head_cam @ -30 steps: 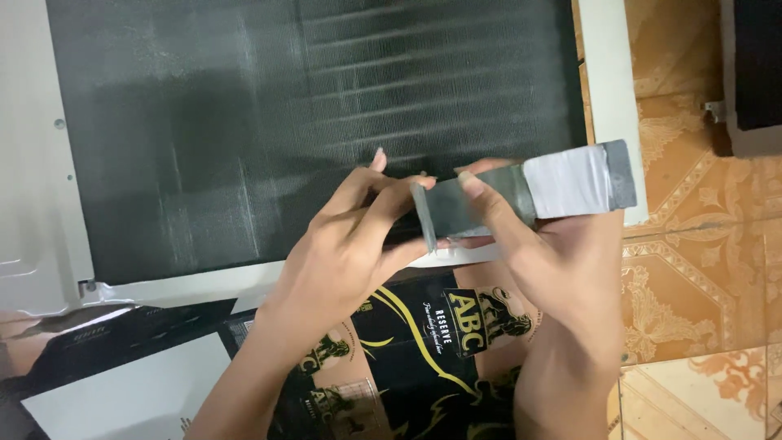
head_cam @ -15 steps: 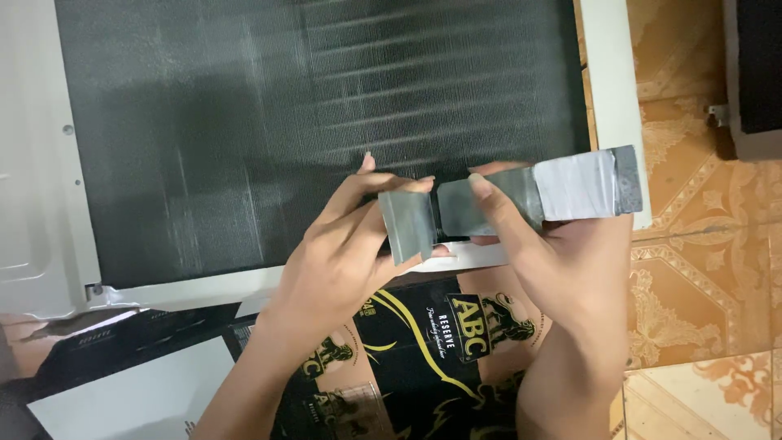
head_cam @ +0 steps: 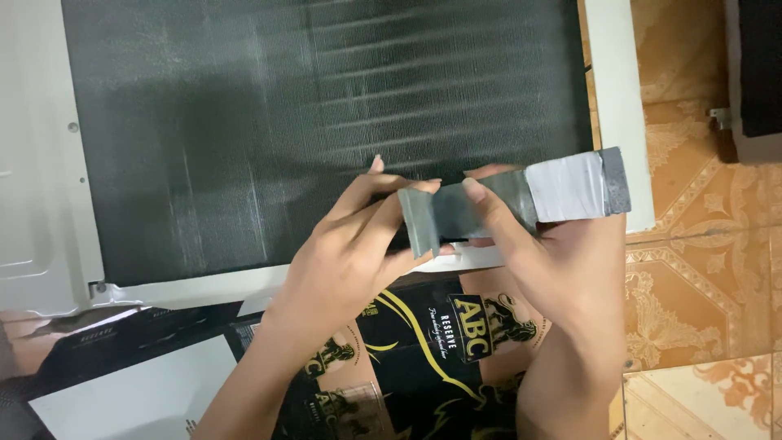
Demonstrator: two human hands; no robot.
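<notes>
Both my hands hold a roll of grey tape (head_cam: pixel 570 186) above the lower edge of a dark finned coil panel (head_cam: pixel 326 114). My right hand (head_cam: pixel 554 261) grips the roll, thumb pressed on its dark grey face. My left hand (head_cam: pixel 358 244) pinches the loose end of the tape strip (head_cam: pixel 419 220), which is pulled a short way out to the left and folded down. The roll's outer face is pale and shiny, its right end dark.
The coil sits in a white metal casing (head_cam: pixel 49 204) with a white frame at the right (head_cam: pixel 615 98). A black and gold printed cardboard sheet (head_cam: pixel 423 350) lies under my forearms. Orange patterned floor tiles (head_cam: pixel 700 277) lie to the right, a dark object (head_cam: pixel 757 73) at the top right.
My left hand has drawn the tape end a little further left off the roll, so the pulled strip is longer. The right hand and roll have barely moved.
</notes>
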